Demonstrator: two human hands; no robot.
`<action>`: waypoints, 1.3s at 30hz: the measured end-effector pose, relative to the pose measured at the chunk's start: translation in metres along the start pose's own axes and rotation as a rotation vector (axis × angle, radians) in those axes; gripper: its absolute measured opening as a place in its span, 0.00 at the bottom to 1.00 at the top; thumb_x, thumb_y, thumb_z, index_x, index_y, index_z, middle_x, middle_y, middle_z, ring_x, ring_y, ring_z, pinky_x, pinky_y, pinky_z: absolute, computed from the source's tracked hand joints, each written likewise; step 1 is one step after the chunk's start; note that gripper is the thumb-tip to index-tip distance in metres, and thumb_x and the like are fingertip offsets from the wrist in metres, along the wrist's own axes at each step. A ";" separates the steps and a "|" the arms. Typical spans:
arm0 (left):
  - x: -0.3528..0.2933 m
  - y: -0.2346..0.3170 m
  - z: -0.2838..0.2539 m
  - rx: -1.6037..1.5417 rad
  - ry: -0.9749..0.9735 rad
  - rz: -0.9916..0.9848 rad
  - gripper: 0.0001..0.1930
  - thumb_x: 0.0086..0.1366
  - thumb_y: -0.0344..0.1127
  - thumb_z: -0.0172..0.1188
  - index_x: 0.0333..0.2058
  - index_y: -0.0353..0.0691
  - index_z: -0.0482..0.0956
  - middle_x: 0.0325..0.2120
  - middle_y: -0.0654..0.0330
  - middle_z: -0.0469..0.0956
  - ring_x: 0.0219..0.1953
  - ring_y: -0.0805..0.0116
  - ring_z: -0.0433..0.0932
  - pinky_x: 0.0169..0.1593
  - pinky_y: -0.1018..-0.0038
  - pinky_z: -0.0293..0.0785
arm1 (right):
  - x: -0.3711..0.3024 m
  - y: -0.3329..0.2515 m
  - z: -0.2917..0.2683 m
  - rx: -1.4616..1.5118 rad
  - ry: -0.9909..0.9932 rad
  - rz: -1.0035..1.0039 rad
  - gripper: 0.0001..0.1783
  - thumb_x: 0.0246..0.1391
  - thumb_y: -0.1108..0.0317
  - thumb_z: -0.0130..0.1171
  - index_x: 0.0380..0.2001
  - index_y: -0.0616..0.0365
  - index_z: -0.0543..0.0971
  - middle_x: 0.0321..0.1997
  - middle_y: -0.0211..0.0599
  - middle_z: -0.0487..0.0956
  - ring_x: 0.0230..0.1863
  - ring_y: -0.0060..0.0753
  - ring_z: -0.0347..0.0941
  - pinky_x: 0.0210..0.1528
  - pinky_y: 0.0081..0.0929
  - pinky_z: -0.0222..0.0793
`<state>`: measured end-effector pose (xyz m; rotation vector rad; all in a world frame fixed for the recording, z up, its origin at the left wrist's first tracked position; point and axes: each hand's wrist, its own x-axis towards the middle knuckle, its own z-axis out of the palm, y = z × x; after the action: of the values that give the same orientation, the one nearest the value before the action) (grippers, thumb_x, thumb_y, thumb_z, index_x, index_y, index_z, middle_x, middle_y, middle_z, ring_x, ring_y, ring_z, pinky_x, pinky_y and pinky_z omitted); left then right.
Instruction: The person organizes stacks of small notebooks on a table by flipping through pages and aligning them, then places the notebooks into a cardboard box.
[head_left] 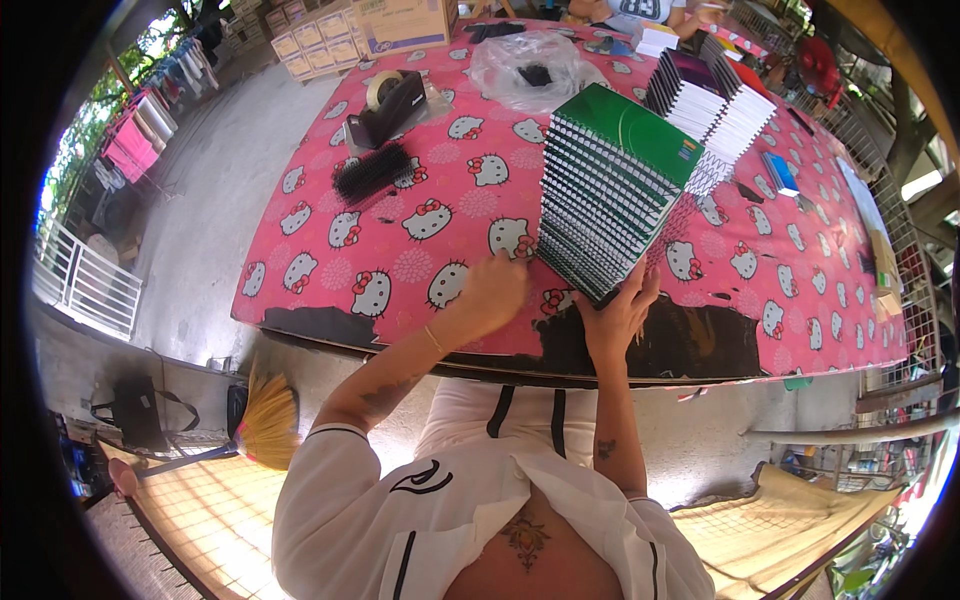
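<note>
A tall stack of spiral-bound notebooks with a green top cover stands on the table in front of me, its black coil bindings showing down the side. At its near corner my right hand grips the lower notebooks, thumb in front and fingers along the right side. My left hand is closed beside the near left edge of the stack, fingertips by the bindings. Whatever those fingers pinch, if anything, is too small or hidden to tell. To the left lies a bundle of black plastic binding coils.
A tape dispenser stands beyond the coils, with a clear plastic bag farther back. More notebook stacks and a blue box are at the right. Cartons stand behind. Another person sits across the pink table.
</note>
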<state>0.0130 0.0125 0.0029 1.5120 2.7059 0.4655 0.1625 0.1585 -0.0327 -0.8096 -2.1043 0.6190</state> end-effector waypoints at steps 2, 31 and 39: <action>-0.007 0.009 0.017 0.134 0.115 -0.040 0.16 0.64 0.39 0.53 0.34 0.30 0.81 0.30 0.40 0.81 0.38 0.46 0.82 0.42 0.54 0.79 | -0.001 -0.002 -0.002 0.039 -0.027 -0.001 0.64 0.34 0.61 0.80 0.72 0.54 0.52 0.72 0.64 0.47 0.72 0.69 0.47 0.70 0.57 0.47; 0.125 -0.003 0.011 -1.587 -0.344 -0.259 0.39 0.74 0.65 0.28 0.68 0.38 0.60 0.68 0.52 0.61 0.68 0.55 0.60 0.71 0.62 0.49 | -0.019 -0.006 -0.006 1.391 -0.485 0.697 0.36 0.62 0.44 0.56 0.64 0.52 0.58 0.68 0.39 0.56 0.72 0.41 0.50 0.69 0.56 0.55; 0.083 -0.066 -0.002 -0.704 0.281 -0.156 0.22 0.69 0.49 0.54 0.53 0.41 0.79 0.46 0.43 0.81 0.49 0.43 0.78 0.52 0.59 0.73 | -0.017 -0.049 0.067 1.544 -0.227 0.747 0.29 0.58 0.59 0.61 0.60 0.49 0.62 0.63 0.26 0.56 0.67 0.26 0.51 0.74 0.50 0.41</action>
<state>-0.0868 0.0487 -0.0006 1.0864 2.3754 1.5108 0.1003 0.1029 -0.0475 -0.4994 -0.8093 2.3304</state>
